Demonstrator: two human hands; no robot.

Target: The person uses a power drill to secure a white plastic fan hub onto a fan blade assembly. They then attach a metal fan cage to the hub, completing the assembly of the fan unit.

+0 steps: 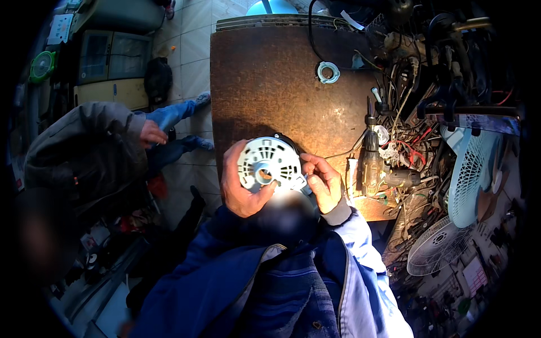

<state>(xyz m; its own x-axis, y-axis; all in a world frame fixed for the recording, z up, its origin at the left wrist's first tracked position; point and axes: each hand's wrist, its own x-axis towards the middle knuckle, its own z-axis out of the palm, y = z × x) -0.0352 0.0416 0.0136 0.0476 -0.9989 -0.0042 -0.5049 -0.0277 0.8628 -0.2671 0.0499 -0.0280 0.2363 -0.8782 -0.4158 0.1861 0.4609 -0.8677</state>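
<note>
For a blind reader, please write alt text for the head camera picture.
Two hands hold a round white plastic fan cover over a rusty brown table: left hand grips its rim, right hand touches its edge. A drill and tangled wires lie to the right.

- One round white slotted plastic motor cover (269, 164), at the centre of the frame.
- Two bare hands on it: left hand (239, 188) and right hand (322, 180).
- One rusty brown worktable (265, 84), upper centre.
- One small white ring of coiled cord (328, 72), upper centre on the table.
- Two fan grilles at lower right: one pale blue (470, 174), one white wire (437, 245).
- One other person's hand (152, 134), at left.
</note>
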